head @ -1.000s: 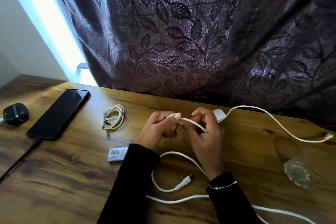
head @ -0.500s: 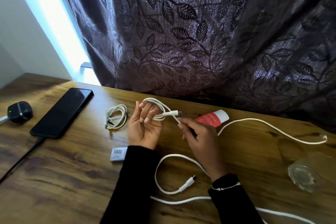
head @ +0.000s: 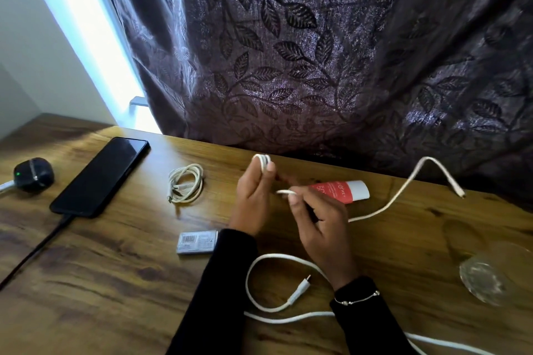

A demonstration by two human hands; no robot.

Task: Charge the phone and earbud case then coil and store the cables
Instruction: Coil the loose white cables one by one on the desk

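My left hand point(head: 253, 196) holds up a few loops of a white cable point(head: 403, 190) wound over its fingers. My right hand point(head: 320, 222) pinches the same cable just beside it; the free length runs right across the table, its plug end lifted near the curtain. A coiled cream cable point(head: 186, 183) lies left of my hands. The black phone point(head: 101, 176) lies at the left with a dark cable in its near end. A black earbud case point(head: 33, 174) with a green light sits far left, a white plug at its side. Another white cable point(head: 288, 305) loops under my wrists.
A red-and-white tube point(head: 346, 190) lies behind my right hand. A small grey box with a barcode point(head: 197, 242) sits by my left sleeve. A clear glass dish point(head: 481, 279) rests at the right. A dark leaf-patterned curtain point(head: 317, 52) hangs along the table's far edge.
My left hand has turned upright and taken more loops of the white cable. The cable's free end has been drawn left and has lifted off the table.
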